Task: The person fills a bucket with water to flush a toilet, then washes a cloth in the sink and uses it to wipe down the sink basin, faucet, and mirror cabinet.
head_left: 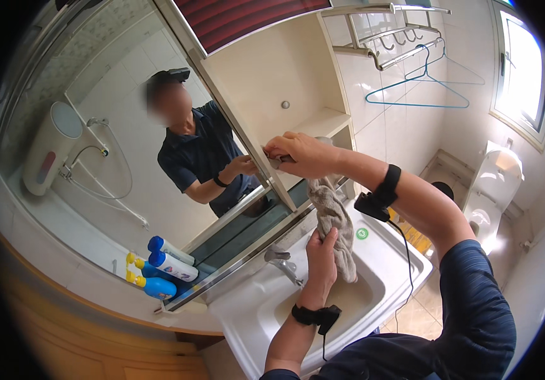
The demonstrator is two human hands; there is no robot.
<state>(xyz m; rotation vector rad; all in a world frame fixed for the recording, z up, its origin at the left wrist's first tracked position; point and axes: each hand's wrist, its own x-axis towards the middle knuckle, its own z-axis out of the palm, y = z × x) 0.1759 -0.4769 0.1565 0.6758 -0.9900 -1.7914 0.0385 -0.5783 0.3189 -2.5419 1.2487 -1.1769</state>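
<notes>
A long, bunched grey-beige cloth [330, 212] hangs over the white washbasin [373, 240]. My left hand [323, 256] is closed around its lower part, with the tail dangling past my fingers toward the bowl. Higher up, my right hand [301, 154] has its fingers bent and pressed at the metal edge of the mirror door [256, 136]. A grey bit of the cloth shows between those fingers, and the rest of it drops from beneath the palm. Dark straps with small boxes and cables sit on both wrists.
A chrome faucet [283, 263] stands at the basin's back edge. Several bottles, including a blue one with a yellow pump [158, 288], line the ledge below the mirror. Open cream shelving [278, 69], a rail with a blue hanger [418, 104] and a toilet [491, 190] are farther right.
</notes>
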